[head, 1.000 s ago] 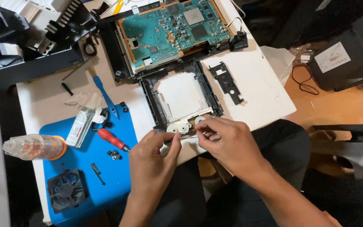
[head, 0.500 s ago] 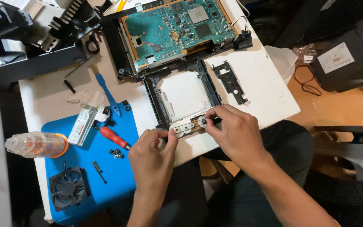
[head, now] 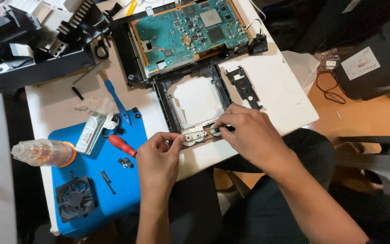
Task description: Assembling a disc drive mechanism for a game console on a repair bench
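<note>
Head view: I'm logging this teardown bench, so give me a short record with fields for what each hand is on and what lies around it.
left hand: fingertips on the near edge of the black frame, at a small metal bracket
right hand: fingers pinching at the same edge, just right of the bracket
frame: lies flat on the white table, white panel inside
behind frame: green circuit board in its black tray
blue mat: holds a red-handled screwdriver, loose screws, a small black fan
mat's left edge: clear bottle lying on its side

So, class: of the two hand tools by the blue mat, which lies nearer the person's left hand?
The red-handled screwdriver, on the blue mat beside the left hand; the blue plastic pry tool lies farther up.
</note>
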